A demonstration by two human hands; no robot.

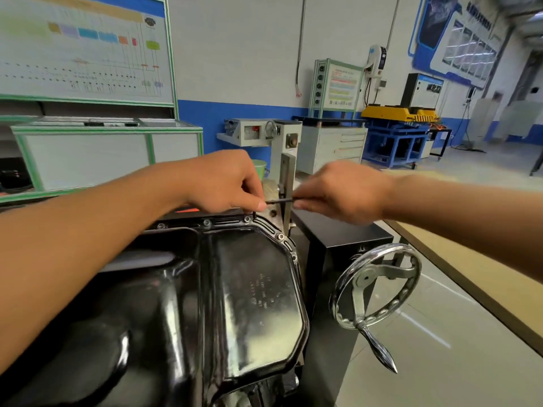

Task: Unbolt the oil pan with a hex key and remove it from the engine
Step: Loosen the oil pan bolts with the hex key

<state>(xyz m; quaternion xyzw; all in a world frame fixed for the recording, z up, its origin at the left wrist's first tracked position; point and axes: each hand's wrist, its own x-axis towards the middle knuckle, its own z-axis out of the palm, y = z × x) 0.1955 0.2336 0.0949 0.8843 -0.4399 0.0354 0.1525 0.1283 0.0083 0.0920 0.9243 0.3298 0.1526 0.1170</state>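
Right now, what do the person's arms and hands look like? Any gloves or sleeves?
No gloves: the left hand and right hand are bare. The left forearm and right forearm are bare too, with no sleeve in view. No watch, ring or bracelet shows, though the right hand is a bit blurred.

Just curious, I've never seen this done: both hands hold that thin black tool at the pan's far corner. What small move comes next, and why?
Probably swing the hex key round with the right hand while the left hand steadies its bend. Both pinch it over a corner of the oil pan, whose bolts sit in place.
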